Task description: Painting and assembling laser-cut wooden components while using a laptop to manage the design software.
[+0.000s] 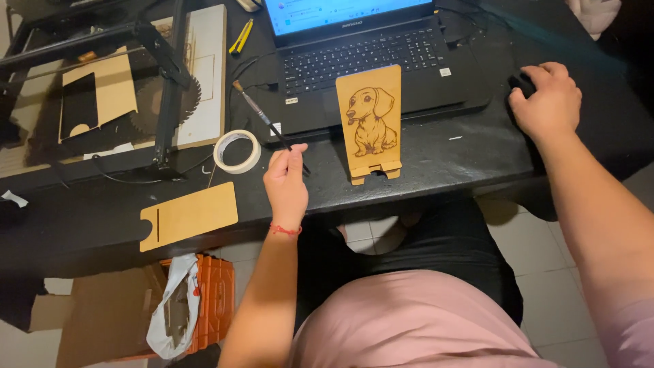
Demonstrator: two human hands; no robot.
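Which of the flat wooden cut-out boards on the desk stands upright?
The engraved dog board before the laptop stands upright in its base; the plain slotted board lies flat, left of the left hand.

We see a thin paintbrush [267,121] slanting across the black worktop [443,160], and a dark mouse [523,84] at its right.

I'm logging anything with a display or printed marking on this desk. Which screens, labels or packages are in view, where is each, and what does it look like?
Laptop screen: top centre, behind the wooden dog stand; lit, white and blue, cut off by the frame.
Small stickers: on the laptop's black palm rest; white rectangles.
Plastic bag: on the floor, lower left, against an orange crate; white, crumpled.
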